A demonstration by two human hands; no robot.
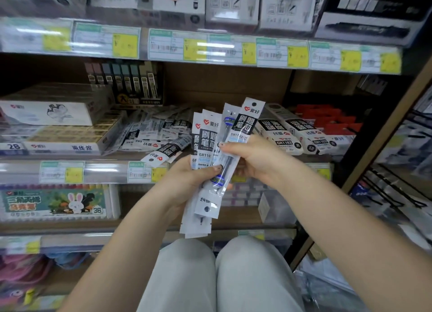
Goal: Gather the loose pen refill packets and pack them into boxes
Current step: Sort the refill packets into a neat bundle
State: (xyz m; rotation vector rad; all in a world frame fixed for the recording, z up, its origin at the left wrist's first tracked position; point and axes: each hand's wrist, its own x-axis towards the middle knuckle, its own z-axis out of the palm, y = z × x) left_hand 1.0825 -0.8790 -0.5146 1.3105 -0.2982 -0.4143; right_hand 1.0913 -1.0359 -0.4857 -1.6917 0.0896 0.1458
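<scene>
Gathering | my left hand [187, 174] and right hand [253, 156] grip the packets [205, 148] | next: square them, find a box

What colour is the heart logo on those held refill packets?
Red, on the refill packets in the head view.

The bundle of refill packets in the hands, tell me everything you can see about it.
The bundle of refill packets is several long, narrow sleeves of glossy clear and white plastic with black label panels, red heart logos and punched hang holes. Dark refills show through. It stands roughly upright, fanned and uneven, before the shelf. The left hand grips its middle; the right hand pinches the rightmost packet.
</scene>
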